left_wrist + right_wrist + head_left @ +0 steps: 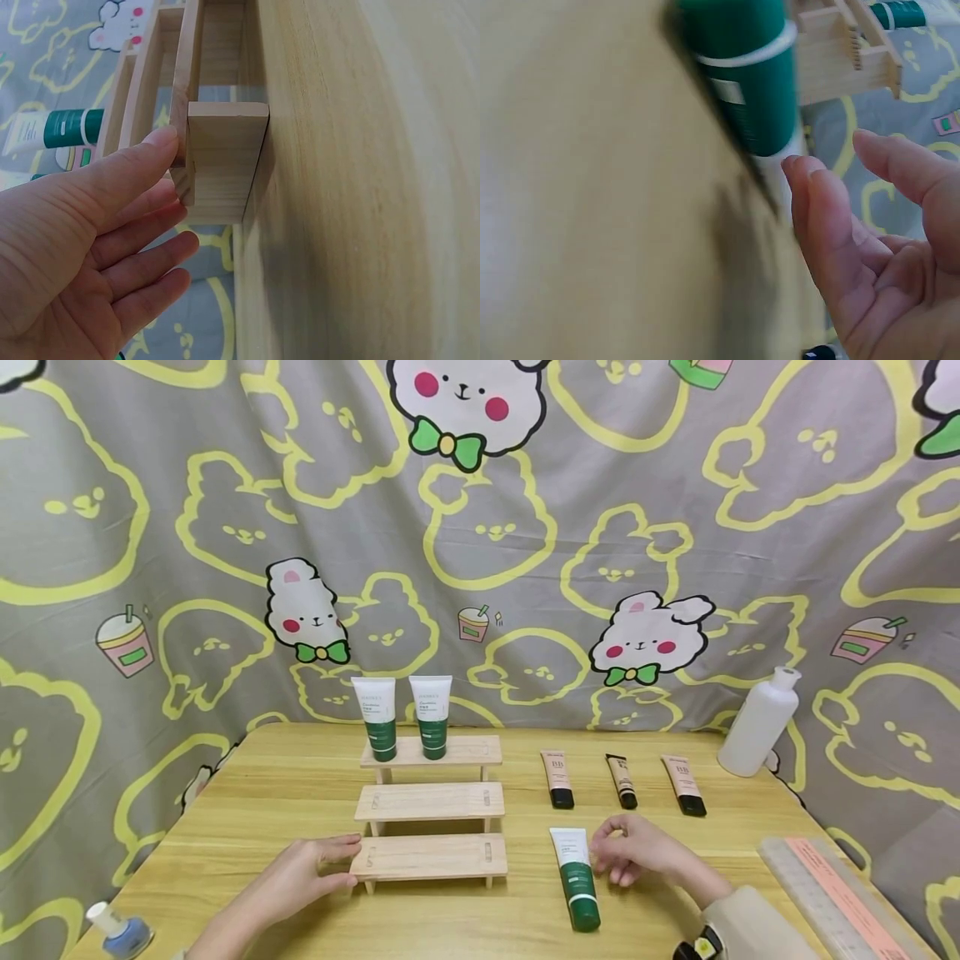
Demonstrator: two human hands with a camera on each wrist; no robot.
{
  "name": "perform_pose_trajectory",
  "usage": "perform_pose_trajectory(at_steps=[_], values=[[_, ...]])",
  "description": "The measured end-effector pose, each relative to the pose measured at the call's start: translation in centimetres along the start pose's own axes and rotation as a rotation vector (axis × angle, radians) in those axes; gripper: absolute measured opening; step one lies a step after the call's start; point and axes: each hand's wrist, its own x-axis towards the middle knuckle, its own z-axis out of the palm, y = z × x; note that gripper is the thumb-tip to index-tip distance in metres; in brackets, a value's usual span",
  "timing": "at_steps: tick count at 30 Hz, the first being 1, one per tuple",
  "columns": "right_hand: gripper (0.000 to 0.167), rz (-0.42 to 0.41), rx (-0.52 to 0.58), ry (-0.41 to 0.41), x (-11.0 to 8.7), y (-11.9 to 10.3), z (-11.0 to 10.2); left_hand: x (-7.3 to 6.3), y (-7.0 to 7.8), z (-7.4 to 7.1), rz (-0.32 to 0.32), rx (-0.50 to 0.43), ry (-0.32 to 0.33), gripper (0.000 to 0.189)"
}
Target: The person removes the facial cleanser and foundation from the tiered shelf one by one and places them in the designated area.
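Observation:
A three-tier wooden display stand (pixel 429 857) is on the table. My left hand (pixel 303 878) pinches the left end of its lowest tier; in the left wrist view the thumb (pixel 161 140) lies on the board's corner, the other fingers spread loosely. Two green-and-white squeeze tubes (pixel 379 718) stand upright on the top tier. A third squeeze tube (pixel 577 878) of the same kind lies on the table right of the stand, cap toward me. Just right of it is my right hand (pixel 633 852), fingers loosely bent with nothing held, fingertips (pixel 799 169) close by the tube's white part.
Behind the right hand lie three small BB cream tubes (pixel 618 781) with black caps. A white bottle (pixel 759 722) leans at the back right. Clear rulers with a pink strip (pixel 836 897) lie at right, a blue nail polish bottle (pixel 123 933) at front left. A patterned curtain (pixel 517 568) hangs behind.

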Motion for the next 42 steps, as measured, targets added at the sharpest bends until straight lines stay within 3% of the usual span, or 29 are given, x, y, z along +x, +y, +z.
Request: perform_pose_trajectory(at_steps=[8, 17, 30, 42], values=[[0.047, -0.109, -0.064, 0.047, 1.2, -3.5, -1.0, 0.0, 0.1, 0.0, 0.003, 0.003, -0.003, 0.051], [0.044, -0.252, -0.172, 0.119, 4.2, -8.4, -0.9, 0.0, 0.1, 0.0, 0.012, 0.004, -0.006, 0.049], [0.035, -0.436, -0.111, 0.179, 8.9, -14.6, 2.5, -0.1, -0.1, 0.0, 0.016, -0.001, -0.005, 0.047], [0.028, -0.554, -0.119, 0.192, 11.1, -20.1, 5.3, 0.0, -0.1, 0.0, 0.019, -0.003, -0.008, 0.051]])
